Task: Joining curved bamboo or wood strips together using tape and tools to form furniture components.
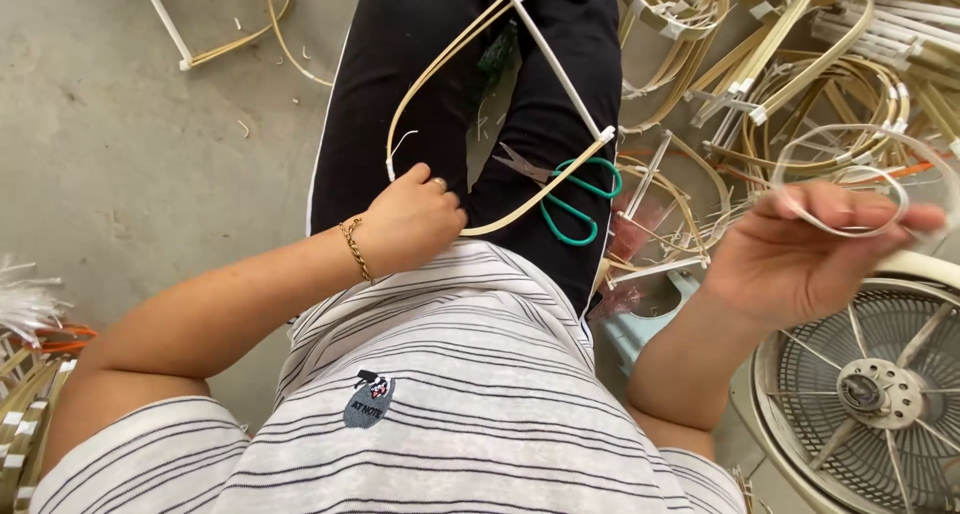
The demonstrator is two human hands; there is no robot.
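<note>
**Bamboo frame on the lap, a strip lifted aside**

The left hand (415, 219) rested curled on the bent bamboo frame (470, 94) across the black trousers, fingers closed by its lower end. The right hand (800, 249) pinched a pale thin strip (850, 189), looped, above the fan (880, 394). Binding seemed under way; bringing the strip to the frame would need care. Green-handled scissors (575, 199) lay just beside the frame.
</note>
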